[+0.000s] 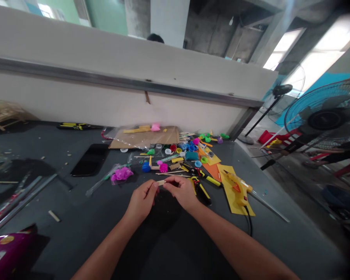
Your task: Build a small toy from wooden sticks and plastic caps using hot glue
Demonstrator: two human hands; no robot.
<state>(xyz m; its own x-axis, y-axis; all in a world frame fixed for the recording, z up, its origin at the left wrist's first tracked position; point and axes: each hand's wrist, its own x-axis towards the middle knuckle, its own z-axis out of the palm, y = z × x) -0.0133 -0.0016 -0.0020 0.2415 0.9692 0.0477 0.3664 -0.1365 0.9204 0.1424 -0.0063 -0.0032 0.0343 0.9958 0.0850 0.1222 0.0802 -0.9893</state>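
Note:
Between my two hands is a small pale wooden piece (161, 182), pinched at both ends above the dark table. My left hand (142, 198) has thumb and fingers closed on its left end. The right end is between the thumb and fingers of my right hand (181, 190). Just beyond the hands lie thin wooden sticks (175, 174), a magenta piece (163, 167) and a blue cap (146, 167). Pliers with yellow and black handles (202, 190) rest right of my right hand.
A phone (89, 160) and bagged purple pieces (121, 174) lie left. Cardboard (146, 139) and colourful caps (192, 147) are at the back. A yellow glue gun (239, 191) rests on yellow paper right. A purple object (10, 249) is front left; a fan (323, 118) stands beyond.

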